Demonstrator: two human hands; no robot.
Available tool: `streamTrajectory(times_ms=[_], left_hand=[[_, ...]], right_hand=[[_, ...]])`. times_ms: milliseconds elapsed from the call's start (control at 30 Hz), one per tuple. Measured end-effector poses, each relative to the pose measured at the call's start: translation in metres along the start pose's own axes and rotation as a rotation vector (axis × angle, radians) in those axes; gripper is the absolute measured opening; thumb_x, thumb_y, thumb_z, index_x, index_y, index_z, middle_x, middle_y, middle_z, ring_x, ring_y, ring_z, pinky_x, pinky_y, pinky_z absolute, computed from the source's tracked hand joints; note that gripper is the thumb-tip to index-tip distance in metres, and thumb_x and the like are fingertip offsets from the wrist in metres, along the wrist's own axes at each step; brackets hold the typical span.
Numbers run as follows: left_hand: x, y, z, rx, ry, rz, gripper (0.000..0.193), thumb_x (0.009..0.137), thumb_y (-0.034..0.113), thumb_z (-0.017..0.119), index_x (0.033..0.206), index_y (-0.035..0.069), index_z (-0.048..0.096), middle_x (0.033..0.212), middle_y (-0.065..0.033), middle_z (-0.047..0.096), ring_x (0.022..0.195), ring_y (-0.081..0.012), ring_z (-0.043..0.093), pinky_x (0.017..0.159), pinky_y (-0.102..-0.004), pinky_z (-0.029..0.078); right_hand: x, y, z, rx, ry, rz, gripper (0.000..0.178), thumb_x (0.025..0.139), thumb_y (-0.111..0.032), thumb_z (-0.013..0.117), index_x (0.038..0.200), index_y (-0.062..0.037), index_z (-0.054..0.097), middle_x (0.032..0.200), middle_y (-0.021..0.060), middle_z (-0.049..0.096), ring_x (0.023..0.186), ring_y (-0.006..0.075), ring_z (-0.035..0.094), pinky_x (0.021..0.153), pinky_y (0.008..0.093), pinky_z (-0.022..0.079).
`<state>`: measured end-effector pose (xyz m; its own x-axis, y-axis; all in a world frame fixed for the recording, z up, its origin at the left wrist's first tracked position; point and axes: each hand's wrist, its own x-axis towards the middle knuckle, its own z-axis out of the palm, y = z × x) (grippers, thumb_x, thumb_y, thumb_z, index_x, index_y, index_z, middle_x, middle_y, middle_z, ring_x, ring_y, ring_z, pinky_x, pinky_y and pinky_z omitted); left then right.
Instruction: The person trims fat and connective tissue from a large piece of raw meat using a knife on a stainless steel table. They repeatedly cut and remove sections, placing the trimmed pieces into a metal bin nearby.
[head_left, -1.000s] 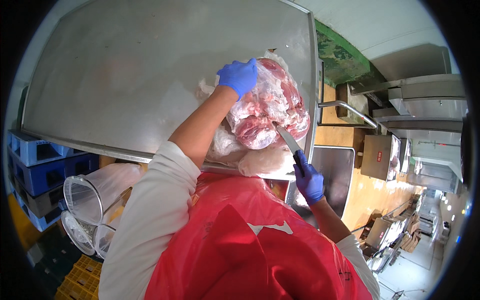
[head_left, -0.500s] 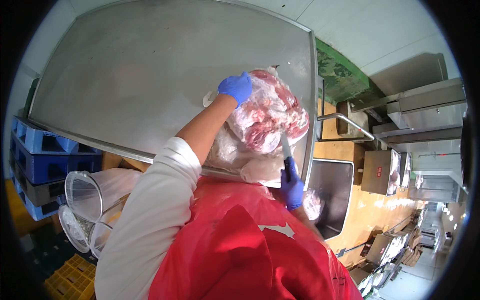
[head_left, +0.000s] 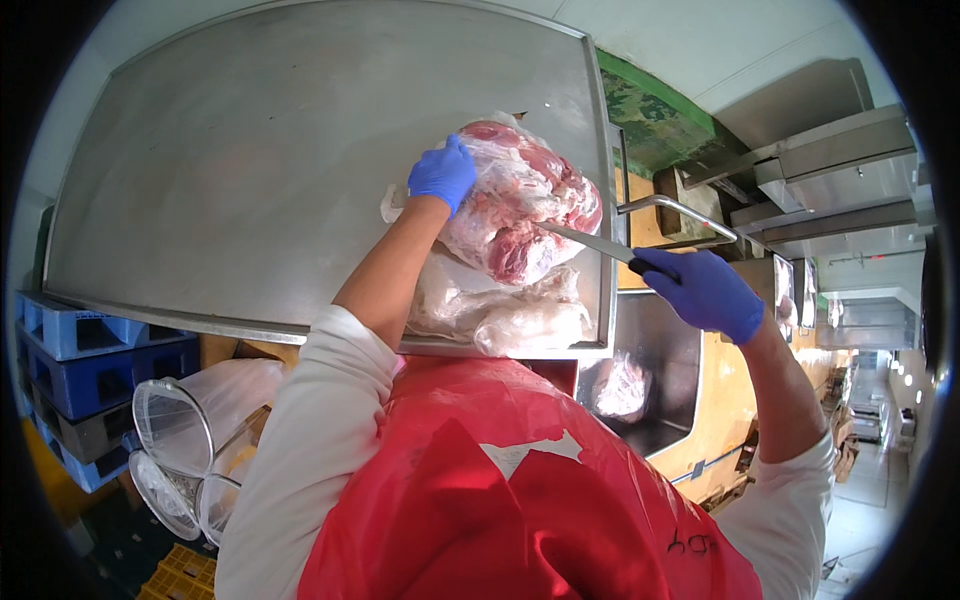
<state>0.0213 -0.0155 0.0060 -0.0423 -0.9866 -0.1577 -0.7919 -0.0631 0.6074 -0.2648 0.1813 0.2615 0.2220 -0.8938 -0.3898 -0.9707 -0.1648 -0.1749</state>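
A large piece of raw meat (head_left: 525, 190), red with white fat, lies near the right end of the steel table (head_left: 250, 180). My left hand (head_left: 443, 177), in a blue glove, is closed on the meat's upper left edge. A knife (head_left: 590, 241) with a dark handle is in my right hand (head_left: 705, 290), also gloved in blue, at the table's right edge. Its blade points left, and the tip touches the meat's lower right side. Crumpled clear plastic wrap (head_left: 500, 310) lies between the meat and the table's near edge.
Right of the table, a steel bin (head_left: 660, 370) holds another piece of meat (head_left: 622, 387). A bent metal handle (head_left: 680, 207) juts out above it. At the left stand stacked blue pallets (head_left: 110, 350) and hoops with clear bags (head_left: 205, 410). My red apron (head_left: 480, 480) borders the table.
My right hand has moved up and to the right with the knife, whose blade has swung from upright to nearly level. My left hand keeps its hold on the meat. The whole view has shifted slightly.
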Motion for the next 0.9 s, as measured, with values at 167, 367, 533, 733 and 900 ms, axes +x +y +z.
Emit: streamTrajectory(times_ms=[167,367,533,733,900], left_hand=[[-0.019,0.011,0.013,-0.048,-0.071,-0.054,0.058,0.106,0.039,0.040,0.153,0.004,0.044,0.141,-0.0354,0.057,0.130,-0.0529,0.058,0.109,-0.0598,0.046],[-0.031,0.021,-0.002,0.179,0.204,0.148,0.089,0.095,0.066,0.055,0.163,0.013,0.035,0.162,-0.0300,0.039,0.146,-0.0519,0.042,0.116,-0.0722,0.031],[0.064,0.042,-0.009,0.188,-0.185,0.206,0.095,0.088,0.084,0.051,0.159,0.021,0.047,0.161,-0.0221,0.046,0.148,-0.0476,0.043,0.119,-0.0694,0.028],[0.087,0.029,0.017,0.095,-0.306,0.312,0.093,0.088,0.088,0.044,0.147,0.018,0.062,0.142,-0.0231,0.065,0.135,-0.0361,0.060,0.120,-0.0442,0.038],[0.081,0.033,0.012,0.022,-0.322,0.268,0.088,0.089,0.080,0.055,0.144,0.012,0.063,0.141,-0.0218,0.066,0.130,-0.0395,0.062,0.113,-0.0449,0.046]], right_hand=[[0.020,0.006,0.031,-0.126,0.000,0.019,0.036,0.103,-0.034,0.061,0.129,-0.0121,0.072,0.101,0.0208,0.075,0.093,0.0439,0.071,0.084,0.0513,0.057],[0.005,-0.027,0.017,0.006,0.057,0.020,0.033,0.101,-0.025,0.061,0.128,-0.0107,0.072,0.096,0.0221,0.074,0.087,0.0427,0.071,0.078,0.0504,0.057],[0.026,-0.053,0.018,-0.148,0.036,0.122,0.032,0.100,-0.025,0.059,0.126,-0.0110,0.073,0.088,0.0214,0.074,0.081,0.0424,0.072,0.075,0.0530,0.057],[0.054,-0.045,0.010,-0.197,-0.052,0.122,0.034,0.099,-0.025,0.061,0.127,-0.0118,0.073,0.078,0.0206,0.071,0.074,0.0421,0.071,0.070,0.0538,0.056],[0.058,-0.029,0.015,-0.119,-0.086,0.128,0.035,0.098,-0.024,0.063,0.130,-0.0115,0.072,0.077,0.0214,0.071,0.070,0.0422,0.069,0.065,0.0539,0.054]])
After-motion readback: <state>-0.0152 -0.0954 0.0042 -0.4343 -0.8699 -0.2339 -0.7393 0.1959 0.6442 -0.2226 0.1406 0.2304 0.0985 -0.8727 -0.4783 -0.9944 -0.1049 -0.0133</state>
